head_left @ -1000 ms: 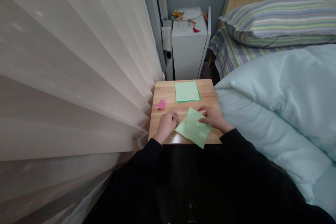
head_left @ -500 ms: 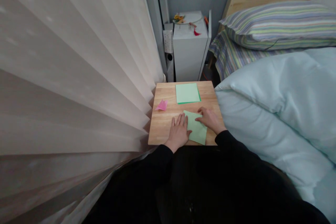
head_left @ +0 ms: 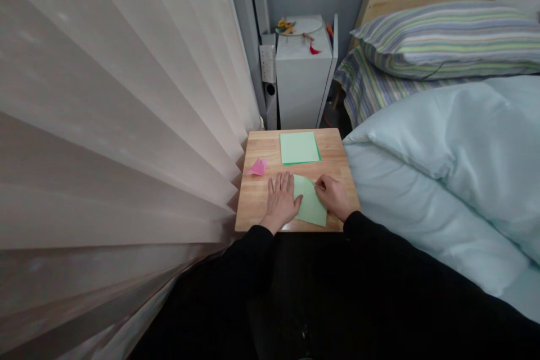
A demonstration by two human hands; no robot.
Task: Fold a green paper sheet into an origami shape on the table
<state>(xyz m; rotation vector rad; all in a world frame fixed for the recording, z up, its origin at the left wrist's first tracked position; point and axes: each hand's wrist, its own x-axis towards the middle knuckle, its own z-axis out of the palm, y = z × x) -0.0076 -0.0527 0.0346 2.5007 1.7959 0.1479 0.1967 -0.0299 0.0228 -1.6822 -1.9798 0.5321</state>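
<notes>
A sheet of light green paper (head_left: 310, 205) lies slightly turned on a small wooden table (head_left: 253, 202). My left hand (head_left: 280, 199) is spread flat, its fingers on the wood and its thumb side over the paper's left edge. With thumb and fingers pinched together, my right hand (head_left: 333, 194) grips the paper at its upper right edge, which looks slightly raised. Beyond my hands rests a stack of green paper squares (head_left: 300, 147), light on top with a darker green edge showing. A folded pink paper piece (head_left: 257, 167) sits at the left.
A pleated curtain (head_left: 169, 124) borders the table's left side. To the right is a bed with a pale blue quilt (head_left: 442, 180) and a striped pillow (head_left: 447, 39). Behind the table stands a white cabinet (head_left: 301, 87) with small colourful items on top.
My right hand has closed into a pinch on the paper's right edge. My left hand has shifted slightly up and left, fingers more spread. The paper has moved a little up and left.
</notes>
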